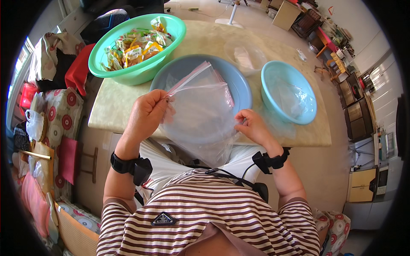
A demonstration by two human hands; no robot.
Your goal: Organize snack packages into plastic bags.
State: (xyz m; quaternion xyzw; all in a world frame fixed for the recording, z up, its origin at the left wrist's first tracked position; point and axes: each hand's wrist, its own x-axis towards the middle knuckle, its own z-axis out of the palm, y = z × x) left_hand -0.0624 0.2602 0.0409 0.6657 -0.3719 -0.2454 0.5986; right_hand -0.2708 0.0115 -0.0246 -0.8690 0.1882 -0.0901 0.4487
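A clear plastic zip bag (pixel 201 108) is stretched between my hands over a grey-blue basin (pixel 246 92). My left hand (pixel 149 110) pinches it at one end of the zip strip, where a second red-edged strip overlaps it. At the bag's right edge, my right hand (pixel 253 126) has thumb and forefinger closed on the thin film. The bag's lower corner hangs past the table edge, above my lap. More clear film with pink edging lies in the grey-blue basin, partly hidden behind the bag.
A green basin (pixel 181 33) at the back left holds several small food packets (pixel 136 52). To the right, a light blue basin (pixel 266 91) contains clear plastic film (pixel 288 96). Behind stands a transparent bowl (pixel 261 62). All rest on a beige table (pixel 107 110).
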